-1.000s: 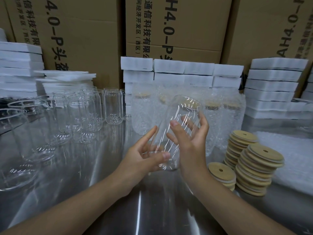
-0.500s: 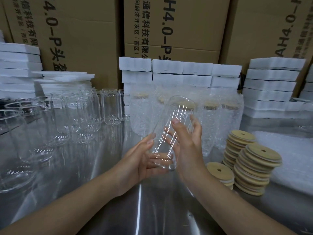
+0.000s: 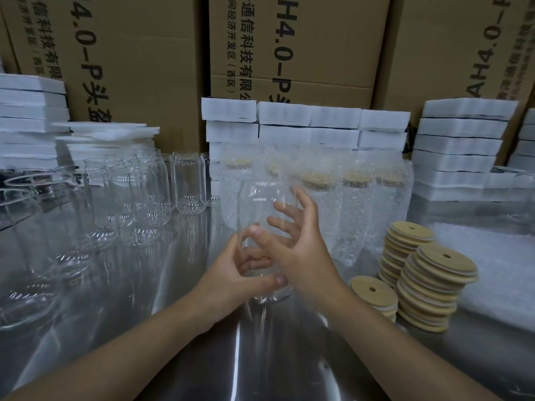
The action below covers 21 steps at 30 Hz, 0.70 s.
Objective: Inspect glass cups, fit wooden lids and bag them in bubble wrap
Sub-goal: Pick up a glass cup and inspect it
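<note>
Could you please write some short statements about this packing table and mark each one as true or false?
1. The held glass cup already has a wooden lid on it. False: its mouth is bare.
2. The left hand grips the lower part of this cup. True.
3. The wooden lids are stacked to the right of the held cup. True.
4. The unwrapped cups stand on the right side of the table. False: they stand on its left side.
5. The bubble-wrapped cups behind the held cup have lids on. True.
</note>
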Each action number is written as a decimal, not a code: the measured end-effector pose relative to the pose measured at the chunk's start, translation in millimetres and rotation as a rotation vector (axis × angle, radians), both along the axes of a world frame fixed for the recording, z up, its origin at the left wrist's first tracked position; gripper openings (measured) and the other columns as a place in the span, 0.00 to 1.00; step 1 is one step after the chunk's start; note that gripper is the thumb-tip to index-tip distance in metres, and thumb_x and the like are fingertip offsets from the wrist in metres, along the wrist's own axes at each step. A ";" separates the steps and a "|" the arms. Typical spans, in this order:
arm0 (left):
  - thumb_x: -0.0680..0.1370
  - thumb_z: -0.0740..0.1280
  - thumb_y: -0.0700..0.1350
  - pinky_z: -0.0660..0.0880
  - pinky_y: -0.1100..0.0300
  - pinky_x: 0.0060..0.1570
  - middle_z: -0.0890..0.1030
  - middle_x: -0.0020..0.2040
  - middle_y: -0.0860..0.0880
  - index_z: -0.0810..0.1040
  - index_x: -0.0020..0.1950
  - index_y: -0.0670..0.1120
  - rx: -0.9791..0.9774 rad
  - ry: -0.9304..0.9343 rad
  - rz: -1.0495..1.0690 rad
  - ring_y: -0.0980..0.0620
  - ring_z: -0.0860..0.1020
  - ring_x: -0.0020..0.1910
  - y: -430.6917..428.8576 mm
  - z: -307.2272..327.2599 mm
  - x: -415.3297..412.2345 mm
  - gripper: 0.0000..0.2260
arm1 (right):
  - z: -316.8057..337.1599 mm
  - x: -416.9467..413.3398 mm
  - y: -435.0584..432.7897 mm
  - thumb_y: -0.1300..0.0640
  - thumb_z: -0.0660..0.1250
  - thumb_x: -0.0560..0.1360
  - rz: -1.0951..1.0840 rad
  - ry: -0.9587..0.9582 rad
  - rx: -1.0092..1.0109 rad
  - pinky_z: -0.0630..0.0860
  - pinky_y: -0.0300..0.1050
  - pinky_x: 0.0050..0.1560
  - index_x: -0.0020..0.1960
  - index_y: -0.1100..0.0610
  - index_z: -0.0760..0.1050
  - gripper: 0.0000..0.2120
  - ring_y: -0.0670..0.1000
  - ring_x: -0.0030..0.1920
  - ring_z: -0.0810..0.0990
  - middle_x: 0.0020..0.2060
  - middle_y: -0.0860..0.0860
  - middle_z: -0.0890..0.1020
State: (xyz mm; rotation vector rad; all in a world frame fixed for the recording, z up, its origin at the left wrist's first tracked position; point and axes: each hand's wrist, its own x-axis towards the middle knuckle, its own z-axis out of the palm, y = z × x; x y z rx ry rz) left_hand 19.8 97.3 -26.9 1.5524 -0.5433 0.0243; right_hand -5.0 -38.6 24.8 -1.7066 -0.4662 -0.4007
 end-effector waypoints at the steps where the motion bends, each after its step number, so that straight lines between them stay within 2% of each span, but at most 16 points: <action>1: 0.57 0.81 0.50 0.77 0.52 0.60 0.83 0.56 0.48 0.69 0.67 0.63 -0.015 0.018 0.032 0.50 0.81 0.59 -0.2 -1.5 1.8 0.41 | 6.6 -1.4 -3.0 0.32 0.64 0.61 -0.019 0.024 -0.096 0.73 0.37 0.56 0.67 0.37 0.59 0.37 0.37 0.58 0.75 0.61 0.40 0.74; 2: 0.55 0.82 0.51 0.77 0.53 0.59 0.83 0.56 0.47 0.68 0.67 0.61 -0.036 0.040 0.070 0.51 0.81 0.58 -0.2 -2.7 3.3 0.43 | 14.5 -2.9 -7.4 0.29 0.58 0.63 -0.076 0.043 -0.205 0.73 0.38 0.54 0.66 0.41 0.65 0.34 0.40 0.57 0.77 0.58 0.42 0.77; 4: 0.51 0.81 0.53 0.79 0.60 0.52 0.82 0.55 0.49 0.67 0.63 0.62 -0.069 0.064 0.133 0.57 0.82 0.55 -0.2 -2.2 6.0 0.43 | 30.7 -4.9 -22.8 0.25 0.48 0.66 -0.245 0.064 -0.468 0.75 0.46 0.53 0.56 0.49 0.75 0.35 0.49 0.51 0.80 0.49 0.47 0.81; 6: 0.50 0.81 0.54 0.79 0.63 0.49 0.82 0.55 0.51 0.67 0.60 0.63 -0.082 0.073 0.165 0.58 0.82 0.55 2.3 0.3 8.6 0.42 | 42.9 -8.7 -42.2 0.29 0.51 0.72 -0.374 0.109 -0.794 0.73 0.47 0.47 0.48 0.48 0.75 0.27 0.50 0.49 0.78 0.46 0.45 0.80; 7: 0.50 0.81 0.55 0.78 0.61 0.51 0.82 0.56 0.52 0.67 0.60 0.64 -0.084 0.075 0.182 0.57 0.81 0.56 4.1 1.4 9.7 0.42 | 46.3 -11.1 -51.5 0.32 0.56 0.74 -0.404 0.153 -0.965 0.71 0.46 0.46 0.51 0.46 0.74 0.21 0.50 0.50 0.77 0.48 0.44 0.78; 8: 0.50 0.81 0.55 0.78 0.59 0.55 0.81 0.56 0.52 0.67 0.60 0.64 -0.081 0.075 0.199 0.56 0.81 0.57 5.8 2.1 10.6 0.42 | 47.8 -13.1 -60.4 0.35 0.60 0.73 -0.404 0.225 -1.119 0.71 0.45 0.47 0.57 0.45 0.73 0.19 0.49 0.53 0.76 0.53 0.44 0.77; 10: 0.50 0.80 0.57 0.76 0.57 0.59 0.80 0.58 0.52 0.65 0.63 0.64 -0.064 0.075 0.231 0.56 0.79 0.59 8.0 2.6 11.0 0.45 | 48.1 -16.6 -72.1 0.40 0.66 0.71 -0.363 0.401 -1.355 0.71 0.43 0.52 0.67 0.44 0.66 0.26 0.50 0.58 0.75 0.62 0.46 0.75; 13: 0.50 0.80 0.58 0.75 0.64 0.53 0.78 0.58 0.53 0.62 0.68 0.61 -0.033 0.074 0.277 0.59 0.78 0.58 8.7 2.6 11.4 0.49 | 44.7 -15.9 -77.3 0.47 0.69 0.71 -0.288 0.578 -1.547 0.69 0.40 0.50 0.74 0.48 0.58 0.35 0.51 0.62 0.74 0.66 0.49 0.73; 15: 0.53 0.81 0.55 0.74 0.67 0.50 0.78 0.57 0.54 0.62 0.70 0.60 -0.034 0.073 0.299 0.61 0.77 0.57 8.8 3.0 12.1 0.49 | 39.2 -12.3 -76.8 0.52 0.70 0.71 -0.264 0.598 -1.634 0.68 0.39 0.48 0.74 0.49 0.57 0.36 0.52 0.63 0.74 0.66 0.50 0.73; 18: 0.55 0.79 0.53 0.72 0.67 0.47 0.78 0.57 0.55 0.61 0.69 0.59 -0.037 0.072 0.329 0.61 0.77 0.56 9.4 3.1 12.7 0.46 | 31.4 -4.3 -77.8 0.56 0.70 0.69 -0.259 0.608 -1.712 0.74 0.40 0.52 0.72 0.53 0.65 0.32 0.53 0.60 0.77 0.62 0.51 0.77; 21: 0.56 0.79 0.53 0.73 0.66 0.48 0.77 0.57 0.55 0.61 0.70 0.59 -0.021 0.067 0.342 0.60 0.77 0.57 10.3 2.7 13.1 0.47 | 27.9 2.2 -79.4 0.49 0.71 0.66 -0.276 0.636 -1.695 0.78 0.45 0.55 0.65 0.55 0.74 0.28 0.52 0.54 0.81 0.54 0.49 0.82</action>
